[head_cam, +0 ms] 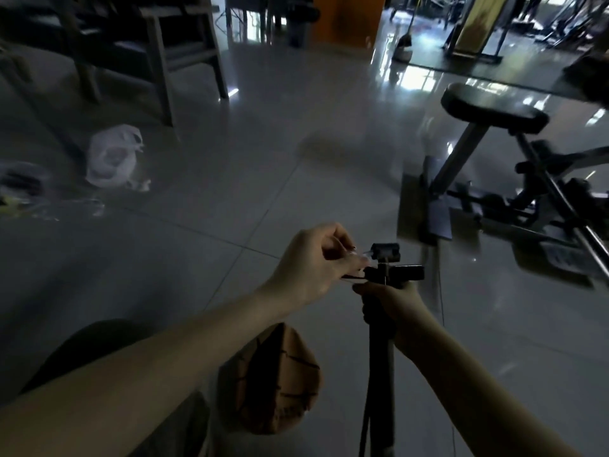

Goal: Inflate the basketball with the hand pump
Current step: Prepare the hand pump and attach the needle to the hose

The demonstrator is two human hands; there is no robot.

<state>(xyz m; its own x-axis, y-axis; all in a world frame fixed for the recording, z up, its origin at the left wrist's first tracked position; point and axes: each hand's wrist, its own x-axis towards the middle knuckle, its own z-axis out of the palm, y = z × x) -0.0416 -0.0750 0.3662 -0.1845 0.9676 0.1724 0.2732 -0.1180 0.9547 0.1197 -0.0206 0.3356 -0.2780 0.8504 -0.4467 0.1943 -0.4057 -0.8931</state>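
Basketball (273, 384) below both hands (349, 278).

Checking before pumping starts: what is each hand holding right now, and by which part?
The right hand grips the hand pump around its barrel, just below the handle. The left hand pinches something small at the pump's top; too blurred to identify.

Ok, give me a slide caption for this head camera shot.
Right hand grips the hand pump while left hand works at its top; deflated basketball below.
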